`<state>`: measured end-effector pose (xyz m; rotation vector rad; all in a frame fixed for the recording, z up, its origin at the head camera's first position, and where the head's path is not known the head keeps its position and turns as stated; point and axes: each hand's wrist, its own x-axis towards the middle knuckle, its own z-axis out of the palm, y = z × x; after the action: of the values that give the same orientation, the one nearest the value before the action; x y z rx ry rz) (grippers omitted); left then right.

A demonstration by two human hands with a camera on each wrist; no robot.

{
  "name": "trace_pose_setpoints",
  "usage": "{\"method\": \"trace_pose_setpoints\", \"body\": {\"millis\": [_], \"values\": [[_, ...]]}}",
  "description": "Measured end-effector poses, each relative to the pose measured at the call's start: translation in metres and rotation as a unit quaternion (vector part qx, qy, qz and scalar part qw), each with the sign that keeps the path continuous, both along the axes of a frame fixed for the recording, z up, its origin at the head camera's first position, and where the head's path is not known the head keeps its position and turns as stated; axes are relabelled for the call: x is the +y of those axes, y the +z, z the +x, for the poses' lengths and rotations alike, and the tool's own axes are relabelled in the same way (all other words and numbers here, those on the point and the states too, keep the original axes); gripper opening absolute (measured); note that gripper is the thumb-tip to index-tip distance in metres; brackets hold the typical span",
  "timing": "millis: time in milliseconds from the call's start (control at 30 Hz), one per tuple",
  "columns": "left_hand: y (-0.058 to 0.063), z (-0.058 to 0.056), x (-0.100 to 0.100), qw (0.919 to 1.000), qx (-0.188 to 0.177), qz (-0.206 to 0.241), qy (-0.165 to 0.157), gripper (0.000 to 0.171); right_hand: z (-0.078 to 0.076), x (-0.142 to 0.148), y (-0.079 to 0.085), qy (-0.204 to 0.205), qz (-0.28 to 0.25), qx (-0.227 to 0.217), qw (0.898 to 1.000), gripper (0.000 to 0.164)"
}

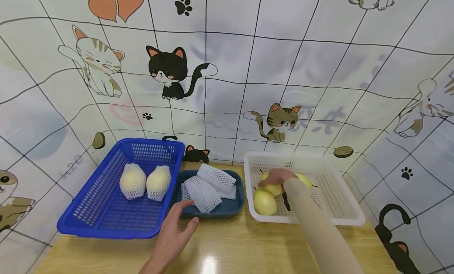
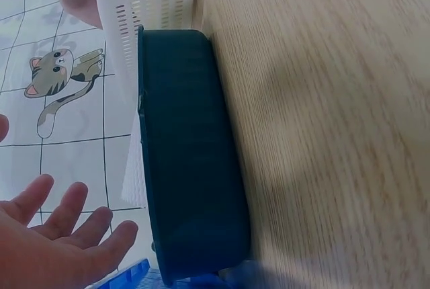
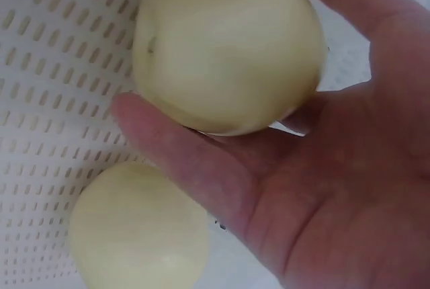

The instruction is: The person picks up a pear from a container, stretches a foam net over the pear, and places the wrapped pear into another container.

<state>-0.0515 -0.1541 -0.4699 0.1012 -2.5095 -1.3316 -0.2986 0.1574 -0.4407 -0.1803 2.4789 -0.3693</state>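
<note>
In the white basket (image 1: 345, 215), my right hand (image 1: 278, 176) reaches down among yellow-green pears. Its fingers and thumb curl round one pear (image 3: 228, 47), seen large in the right wrist view. A second pear (image 1: 265, 203) lies beside that hand, toward the basket's near left corner, and another pear (image 1: 304, 180) shows past the wrist. Held out over the table, my left hand (image 1: 173, 230) has its fingers spread and holds nothing. It is nearest the front of the dark teal tray (image 1: 216, 215), where white foam net sleeves (image 1: 203, 194) lie in a loose pile.
At the left stands a blue basket (image 1: 106, 230) holding two pears (image 1: 133, 181) wrapped in foam net. The containers sit in a row on a wooden table (image 1: 227, 246), against a wall covering (image 1: 227, 69) printed with cats and grid lines.
</note>
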Motion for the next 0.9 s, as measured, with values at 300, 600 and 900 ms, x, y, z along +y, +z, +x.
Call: {"method": "trace_pose_setpoints", "body": {"millis": [300,600,900], "values": [[-0.002,-0.001,0.002,0.9999,0.009,0.013,-0.004,0.044,0.006,0.011,0.006,-0.004,-0.045,0.023,0.999,0.043],[-0.002,-0.002,0.0,0.9997,-0.001,0.023,0.009,0.042,0.015,0.024,0.024,-0.023,-0.15,0.035,0.988,0.055],[0.001,-0.002,0.002,0.9986,-0.013,0.051,0.001,0.044,0.028,0.034,0.037,-0.037,-0.213,0.118,0.969,0.081]]}}
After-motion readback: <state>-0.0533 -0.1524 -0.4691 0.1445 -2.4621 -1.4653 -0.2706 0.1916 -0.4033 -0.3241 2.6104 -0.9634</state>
